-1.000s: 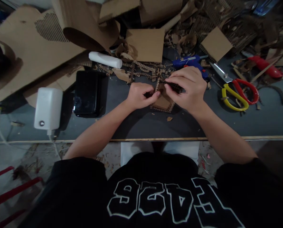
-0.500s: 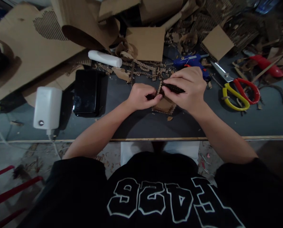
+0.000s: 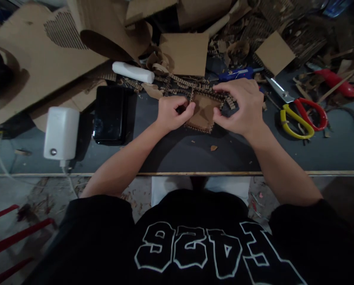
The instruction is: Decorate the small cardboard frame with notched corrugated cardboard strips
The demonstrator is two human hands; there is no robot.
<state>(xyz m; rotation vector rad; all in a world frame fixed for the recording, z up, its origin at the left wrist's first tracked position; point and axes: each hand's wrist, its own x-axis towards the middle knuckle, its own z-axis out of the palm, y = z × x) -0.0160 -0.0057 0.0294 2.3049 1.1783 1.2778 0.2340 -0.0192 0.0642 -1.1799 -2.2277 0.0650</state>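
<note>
A small square cardboard piece lies on the dark table in front of me, with corrugated strip standing along its edges like a low wall. My left hand pinches its left side between thumb and curled fingers. At its right side, my right hand has thumb and fingers spread apart, close to the edge; whether the fingertips touch it I cannot tell. Just beyond the right hand lies a blue glue gun, partly hidden by that hand. Loose corrugated strips are scattered behind the piece.
Scissors with red and yellow handles lie at right, near a red-handled tool. A black case-like object and a white corded block stand at left. Behind are a white cylinder, cardboard squares and heaped scraps.
My right hand has opened from its pinch at the corrugated wall. The cardboard piece has shifted slightly away and left, showing more of its inside. My left hand has moved a little with it.
</note>
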